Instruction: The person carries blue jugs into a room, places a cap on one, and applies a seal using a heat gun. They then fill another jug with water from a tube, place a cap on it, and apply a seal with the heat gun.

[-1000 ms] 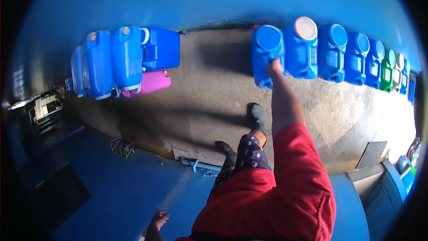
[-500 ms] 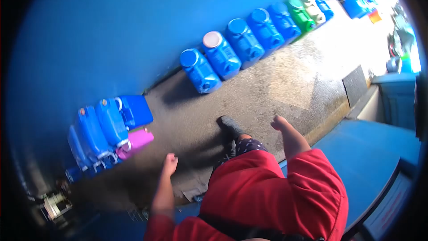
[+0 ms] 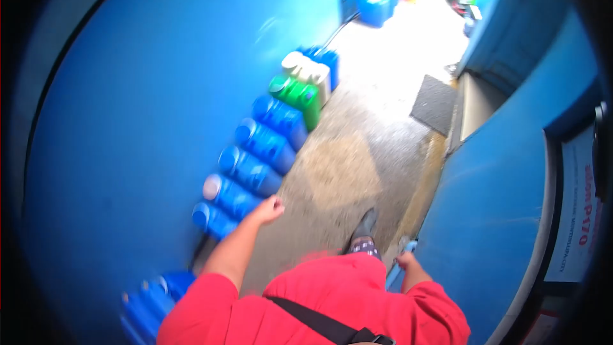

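My left hand (image 3: 272, 209) is loosely closed, its fingers curled, with nothing visible in it. In this view it overlaps the near end of a row of water jugs. Nearest to it are a blue jug with a pale pink cap (image 3: 231, 195) and another blue jug (image 3: 216, 220). My right hand (image 3: 405, 259) hangs low on the other side, fingers curled in and slightly blurred. Just behind it shows a light blue object (image 3: 394, 276), close to the foot of the blue wall.
Farther along the row stand a green jug (image 3: 299, 94) and a cream jug (image 3: 308, 69). More blue containers (image 3: 150, 303) sit at lower left. A dark mat (image 3: 434, 103) lies by a doorstep (image 3: 476, 105) on the right. Blue containers (image 3: 377, 5) stand in the bright far end.
The view has swung right, toward the bright end of the passage, and I have stepped forward beside the row. My left hand is now by the nearest jugs; my right hand is lower.
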A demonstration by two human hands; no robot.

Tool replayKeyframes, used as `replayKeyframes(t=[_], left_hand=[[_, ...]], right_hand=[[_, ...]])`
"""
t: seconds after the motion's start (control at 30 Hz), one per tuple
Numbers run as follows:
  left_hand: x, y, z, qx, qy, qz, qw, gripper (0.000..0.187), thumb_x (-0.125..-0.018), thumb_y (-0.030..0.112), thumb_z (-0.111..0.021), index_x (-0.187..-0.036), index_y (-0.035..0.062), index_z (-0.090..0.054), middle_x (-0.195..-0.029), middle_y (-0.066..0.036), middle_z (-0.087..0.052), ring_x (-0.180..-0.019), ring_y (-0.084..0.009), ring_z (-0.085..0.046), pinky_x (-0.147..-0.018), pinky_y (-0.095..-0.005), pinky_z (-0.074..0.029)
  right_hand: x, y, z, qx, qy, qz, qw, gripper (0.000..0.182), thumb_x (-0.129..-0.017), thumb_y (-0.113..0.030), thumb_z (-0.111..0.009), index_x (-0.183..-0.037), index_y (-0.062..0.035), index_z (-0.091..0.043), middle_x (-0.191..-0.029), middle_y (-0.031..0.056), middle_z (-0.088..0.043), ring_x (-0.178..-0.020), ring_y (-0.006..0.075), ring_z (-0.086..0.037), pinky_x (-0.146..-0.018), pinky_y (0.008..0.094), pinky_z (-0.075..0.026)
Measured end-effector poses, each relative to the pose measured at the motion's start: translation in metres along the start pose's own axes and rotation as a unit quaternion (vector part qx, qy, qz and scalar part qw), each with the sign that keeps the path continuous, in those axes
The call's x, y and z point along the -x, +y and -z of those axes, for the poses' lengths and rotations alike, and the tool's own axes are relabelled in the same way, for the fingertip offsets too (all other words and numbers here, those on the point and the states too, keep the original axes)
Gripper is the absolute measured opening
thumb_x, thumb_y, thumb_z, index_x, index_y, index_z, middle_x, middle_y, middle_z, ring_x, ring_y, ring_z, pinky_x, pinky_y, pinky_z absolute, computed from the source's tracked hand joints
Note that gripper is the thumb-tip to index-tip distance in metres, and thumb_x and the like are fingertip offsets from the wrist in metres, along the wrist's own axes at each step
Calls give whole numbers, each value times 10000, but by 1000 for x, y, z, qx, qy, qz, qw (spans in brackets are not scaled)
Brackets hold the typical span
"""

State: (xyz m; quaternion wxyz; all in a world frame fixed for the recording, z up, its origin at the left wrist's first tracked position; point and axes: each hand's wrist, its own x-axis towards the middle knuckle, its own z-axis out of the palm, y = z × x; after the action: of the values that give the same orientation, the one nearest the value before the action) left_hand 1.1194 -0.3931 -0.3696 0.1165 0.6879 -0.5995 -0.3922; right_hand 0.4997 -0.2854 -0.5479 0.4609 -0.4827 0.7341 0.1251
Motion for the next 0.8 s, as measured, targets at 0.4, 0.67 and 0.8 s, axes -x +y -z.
replayKeyframes(t=[0.4, 0.67, 0.8], left_hand=[[-240, 212, -65, -23, -223, 135, 965, 508, -847, 340, -727, -1237, 36, -610, -1153, -144, -688, -1030, -230, -663, -873, -349, -531], [-486, 327, -54, 35, -150, 80, 985, 421, -870, 247, -707, -1199, 1, -610, -1036, -123, -695, -898, -192, -665, -769, -334, -542], [-612, 345, -48, 112, -69, 144, 981, 275, -890, 226, -679, -1094, 43, -655, -865, -59, -671, -733, -152, -623, -613, -320, -497]], right_hand=[[-138, -78, 228, -261, 101, 72, 957, 299, -844, -293, -701, -921, -4, -702, -800, 124, -704, -681, 211, -662, -652, 371, -544], [-262, -65, 410, -238, 219, -21, 946, 377, -824, -296, -719, -1074, -15, -690, -960, 161, -725, -851, 240, -695, -757, 382, -560], [-271, -64, 459, -276, 138, -101, 946, 328, -831, -282, -712, -1018, -13, -686, -916, 126, -715, -736, 206, -673, -678, 371, -546]])
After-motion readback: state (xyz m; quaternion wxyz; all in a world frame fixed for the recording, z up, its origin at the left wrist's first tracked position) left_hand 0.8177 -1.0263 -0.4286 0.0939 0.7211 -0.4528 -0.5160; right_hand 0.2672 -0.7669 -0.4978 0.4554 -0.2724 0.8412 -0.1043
